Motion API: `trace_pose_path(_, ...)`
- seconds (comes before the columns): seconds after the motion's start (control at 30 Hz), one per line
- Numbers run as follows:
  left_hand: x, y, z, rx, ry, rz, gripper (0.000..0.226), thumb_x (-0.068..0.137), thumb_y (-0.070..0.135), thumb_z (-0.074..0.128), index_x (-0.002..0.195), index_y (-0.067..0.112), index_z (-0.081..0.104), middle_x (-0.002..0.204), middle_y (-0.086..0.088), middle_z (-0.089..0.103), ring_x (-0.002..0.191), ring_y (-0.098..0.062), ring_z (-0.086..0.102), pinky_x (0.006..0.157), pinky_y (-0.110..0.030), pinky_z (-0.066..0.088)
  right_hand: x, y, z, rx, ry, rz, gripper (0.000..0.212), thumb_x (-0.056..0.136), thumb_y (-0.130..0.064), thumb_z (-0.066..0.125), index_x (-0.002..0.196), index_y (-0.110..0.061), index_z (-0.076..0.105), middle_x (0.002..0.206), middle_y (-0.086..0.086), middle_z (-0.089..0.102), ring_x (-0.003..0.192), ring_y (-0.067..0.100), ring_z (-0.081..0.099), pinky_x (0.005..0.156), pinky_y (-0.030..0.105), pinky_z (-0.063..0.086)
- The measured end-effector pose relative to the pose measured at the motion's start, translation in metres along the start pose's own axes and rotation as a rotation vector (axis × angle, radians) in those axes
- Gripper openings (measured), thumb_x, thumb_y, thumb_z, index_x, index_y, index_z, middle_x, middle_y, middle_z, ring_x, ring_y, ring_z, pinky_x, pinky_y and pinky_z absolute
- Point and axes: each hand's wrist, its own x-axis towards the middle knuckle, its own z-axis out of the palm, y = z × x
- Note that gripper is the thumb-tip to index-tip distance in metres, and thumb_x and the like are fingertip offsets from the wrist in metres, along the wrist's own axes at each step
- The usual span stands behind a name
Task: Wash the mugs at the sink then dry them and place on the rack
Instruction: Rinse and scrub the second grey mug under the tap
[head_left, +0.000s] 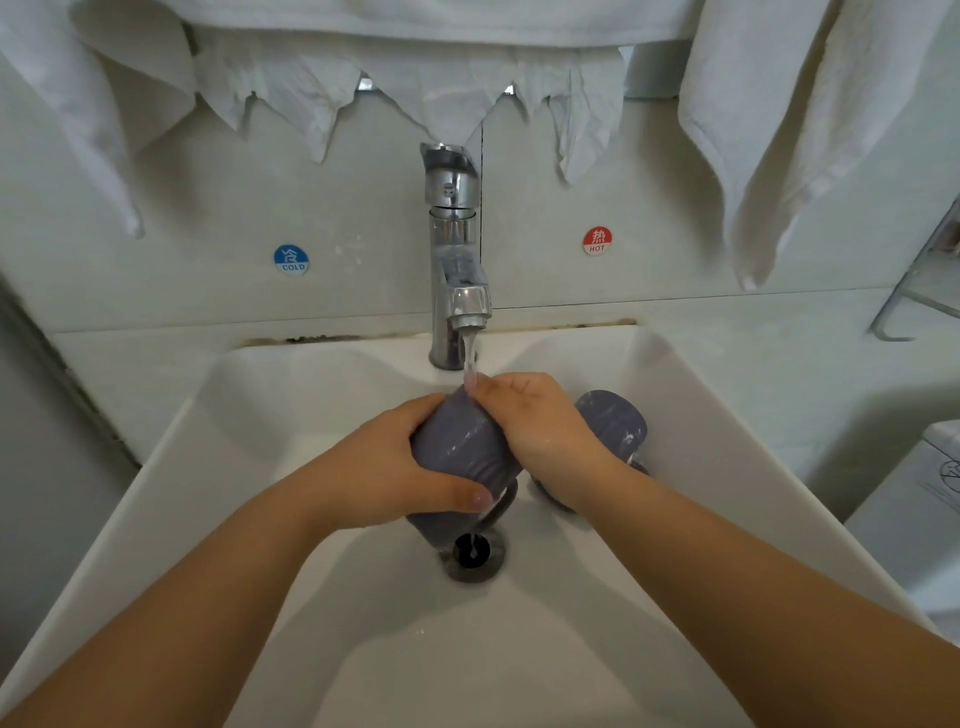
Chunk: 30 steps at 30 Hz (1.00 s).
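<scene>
Two bare hands work over the white sink (171, 457), where a chrome tap (457, 249) runs water onto a grey mug (462, 441) held on its side above the drain (472, 553). Left hand (384, 473) has its fingers (470, 498) wrapped around the mug's body, and right hand (535, 415) clasps its far end under the stream. A second grey mug (615, 421) lies in the basin just behind the right hand, with white towels (769, 130) hanging above.
</scene>
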Motion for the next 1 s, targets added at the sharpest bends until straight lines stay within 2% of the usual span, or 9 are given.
trace_pose_path(0.07,-0.001,-0.001,0.005,0.069,0.054,0.013,0.079,0.059,0.030,0.091,0.121,0.048,0.044,0.108,0.018,0.064,0.089,-0.002,0.065,0.074,-0.021,0.056,0.003,0.002,0.000,-0.004,0.038,0.027,0.040,0.096,-0.028,0.055,0.079,0.007,0.063,0.074,0.020,0.062,0.070,0.027,0.059,0.072,0.041,0.051)
trace_pose_path(0.17,-0.003,-0.001,0.004,0.257,0.107,0.016,0.089,0.056,0.039,0.090,0.127,0.054,0.037,0.101,0.023,0.062,0.086,0.001,0.063,0.077,-0.026,0.056,0.003,0.001,-0.003,-0.005,-0.021,0.109,0.024,0.093,-0.017,0.058,0.071,-0.009,0.061,0.073,0.011,0.063,0.075,0.025,0.060,0.077,0.038,0.050)
trace_pose_path(0.27,-0.003,-0.001,0.003,0.335,0.134,0.019,0.091,0.057,0.041,0.088,0.130,0.053,0.036,0.096,0.021,0.064,0.079,0.000,0.064,0.075,-0.032,0.058,0.002,0.001,-0.006,-0.022,-0.110,0.106,0.012,0.092,-0.007,0.058,0.080,-0.011,0.060,0.084,0.012,0.064,0.082,0.024,0.061,0.080,0.037,0.049)
trace_pose_path(0.43,-0.003,0.003,0.011,0.386,0.099,0.034,0.089,0.054,0.047,0.088,0.127,0.051,0.037,0.100,0.022,0.062,0.084,0.000,0.062,0.077,-0.029,0.055,0.004,0.002,0.005,-0.048,0.091,0.102,0.037,0.097,-0.028,0.052,0.074,0.000,0.063,0.070,0.011,0.063,0.066,0.019,0.060,0.070,0.031,0.050)
trace_pose_path(0.57,0.000,0.000,0.004,-0.013,0.085,-0.097,0.084,0.049,0.052,0.089,0.120,0.040,0.047,0.109,0.016,0.062,0.088,-0.005,0.065,0.066,-0.019,0.056,0.001,0.000,0.001,-0.008,0.028,0.056,0.038,0.099,-0.027,0.049,0.084,0.006,0.062,0.080,0.025,0.062,0.076,0.028,0.059,0.078,0.041,0.050)
trace_pose_path(0.7,-0.003,-0.006,-0.012,-0.239,-0.063,-0.296,0.077,0.045,0.050,0.087,0.113,0.024,0.059,0.100,0.001,0.073,0.086,-0.020,0.072,0.070,-0.039,0.061,-0.002,-0.004,-0.004,0.018,-0.102,0.024,0.029,0.099,-0.019,0.048,0.073,-0.010,0.057,0.075,0.010,0.061,0.075,0.021,0.056,0.073,0.032,0.046)
trace_pose_path(0.8,-0.003,-0.010,-0.010,-0.119,0.027,-0.210,0.060,0.057,0.036,0.091,0.109,0.024,0.062,0.094,0.002,0.072,0.081,-0.016,0.071,0.062,-0.027,0.058,-0.002,-0.002,-0.006,-0.019,-0.139,0.038,0.025,0.097,-0.014,0.052,0.073,-0.011,0.059,0.076,0.008,0.062,0.075,0.018,0.057,0.072,0.029,0.046)
trace_pose_path(0.9,-0.001,-0.010,-0.005,-0.018,0.101,-0.122,0.066,0.046,0.049,0.087,0.104,0.032,0.063,0.092,0.008,0.071,0.081,-0.010,0.070,0.067,-0.026,0.058,-0.002,-0.002,-0.004,-0.044,-0.068,0.036,0.030,0.095,-0.026,0.057,0.081,-0.001,0.063,0.068,0.008,0.059,0.063,0.015,0.054,0.060,0.022,0.044)
trace_pose_path(1.0,0.000,-0.008,0.001,0.134,0.105,-0.066,0.059,0.055,0.042,0.089,0.106,0.038,0.059,0.094,0.014,0.068,0.083,-0.004,0.066,0.071,-0.024,0.057,0.002,0.000,0.003,-0.048,0.033,0.087,0.050,0.094,-0.037,0.056,0.090,0.012,0.064,0.080,0.020,0.068,0.071,0.024,0.062,0.072,0.034,0.052)
